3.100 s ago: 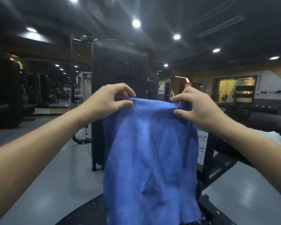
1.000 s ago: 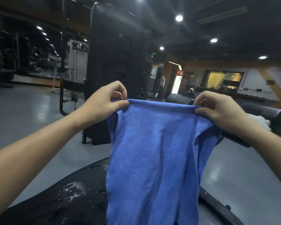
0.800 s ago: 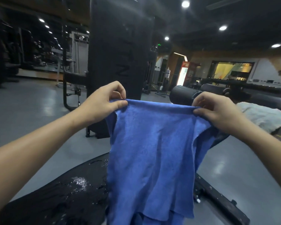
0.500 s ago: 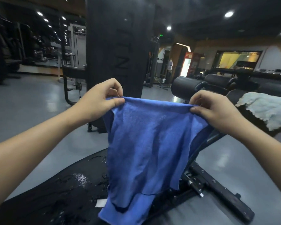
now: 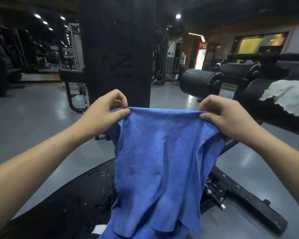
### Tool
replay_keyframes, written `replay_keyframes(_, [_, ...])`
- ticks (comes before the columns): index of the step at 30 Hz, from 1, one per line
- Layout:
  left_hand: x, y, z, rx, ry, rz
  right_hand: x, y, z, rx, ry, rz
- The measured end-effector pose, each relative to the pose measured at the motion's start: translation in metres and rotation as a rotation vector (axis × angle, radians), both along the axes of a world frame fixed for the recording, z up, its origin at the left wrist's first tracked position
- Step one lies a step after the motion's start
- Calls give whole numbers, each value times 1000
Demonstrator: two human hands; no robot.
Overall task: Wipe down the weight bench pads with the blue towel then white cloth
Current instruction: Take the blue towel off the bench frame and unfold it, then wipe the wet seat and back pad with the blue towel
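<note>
The blue towel [image 5: 159,163] hangs spread out in front of me. My left hand [image 5: 104,112] pinches its top left corner and my right hand [image 5: 221,114] pinches its top right corner. Its lower edge folds onto the black seat pad [image 5: 72,204], which is low in the view and wet with droplets. Behind the towel the black back pad [image 5: 117,49] stands upright. The white cloth [image 5: 286,95] lies draped over a dark padded part at the right edge.
Black foam rollers [image 5: 198,82] and the bench's metal frame [image 5: 245,202] lie to the right. Grey gym floor [image 5: 33,118] surrounds the bench. Other machines stand at the far left, and a red fridge [image 5: 204,55] stands far back.
The view has tilted downward and the towel has come lower, its bottom edge now bunching on the wet seat pad. Both hands keep their pinch on the top corners.
</note>
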State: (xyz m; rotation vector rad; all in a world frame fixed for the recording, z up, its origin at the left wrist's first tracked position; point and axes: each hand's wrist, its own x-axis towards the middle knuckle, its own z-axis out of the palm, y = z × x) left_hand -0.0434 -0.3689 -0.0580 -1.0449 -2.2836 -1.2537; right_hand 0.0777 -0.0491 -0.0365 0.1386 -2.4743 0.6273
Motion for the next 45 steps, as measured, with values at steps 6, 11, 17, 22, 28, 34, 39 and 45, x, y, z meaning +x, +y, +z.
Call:
replay_keyframes(6, [-44, 50, -26, -51, -52, 25, -44, 49, -38, -64, -46, -18])
replay_keyframes(11, [-95, 104, -54, -96, -85, 26, -86, 97, -68, -103, -89, -60])
replay_keyframes(17, [-152, 176, -88, -89, -130, 42, -131, 149, -102, 1, -154, -180])
replay_keyframes(22, [-171, 210, -131, -167, -179, 59, -148, 159, -140, 308, -186, -242])
replay_keyframes(28, [-157, 181, -149, -174, -177, 42, -141, 112, -170, 490, -101, -12])
replay_keyframes(34, [-104, 119, -152, -132, -150, 31, -130, 67, -187, 465, -274, -13])
replay_keyframes(39, [-41, 47, -179, -280, -29, 65, -116, 50, -210, 528, -488, -101])
replay_keyframes(45, [-6, -21, -218, -413, 9, 178, -116, 41, -230, 579, -521, -155])
